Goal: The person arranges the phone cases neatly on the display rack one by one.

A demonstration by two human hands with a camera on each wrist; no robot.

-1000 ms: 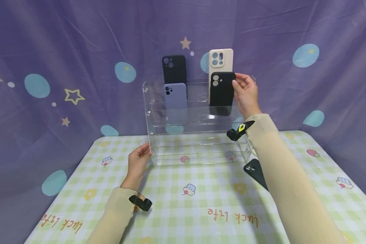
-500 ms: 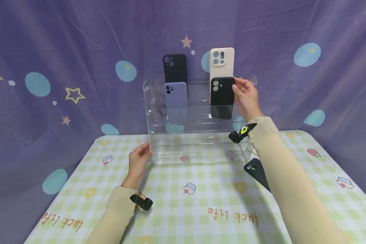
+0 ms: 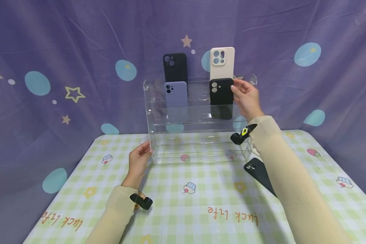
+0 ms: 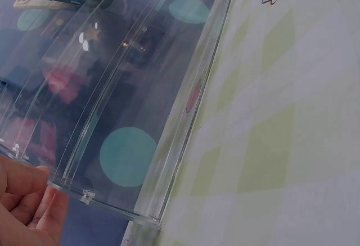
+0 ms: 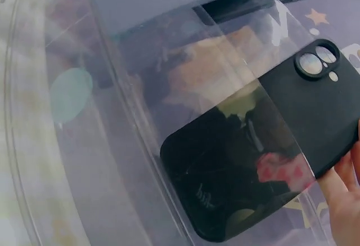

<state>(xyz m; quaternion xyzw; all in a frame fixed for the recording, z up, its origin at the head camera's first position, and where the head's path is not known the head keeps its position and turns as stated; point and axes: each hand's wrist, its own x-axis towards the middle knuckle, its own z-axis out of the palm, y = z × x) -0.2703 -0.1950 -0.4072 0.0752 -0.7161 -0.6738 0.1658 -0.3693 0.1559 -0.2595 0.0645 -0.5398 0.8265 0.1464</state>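
Note:
My right hand (image 3: 247, 98) pinches the right edge of a black phone case (image 3: 221, 91) between thumb and fingers. Its lower part sits behind the clear front panel of a tiered acrylic display rack (image 3: 198, 127), as the right wrist view also shows. Down at the rack's left side panel, my left hand (image 3: 138, 161) grips the edge with thumb and fingertips. Behind the held case, a white phone case (image 3: 227, 66) stands on the top tier. On the left half of the rack stand a lilac phone case (image 3: 177, 96) and, behind it, another black phone case (image 3: 178, 67).
A dark phone case (image 3: 260, 174) lies on the checked tablecloth (image 3: 167, 206) by the rack's right end, partly covered by the right sleeve (image 3: 289, 169). A purple curtain (image 3: 79, 40) with stars and ovals hangs close behind the rack.
The black phone case in my right hand has moved down behind the rack's clear panel, uncovering more of the white case. My left hand stays at the rack's side.

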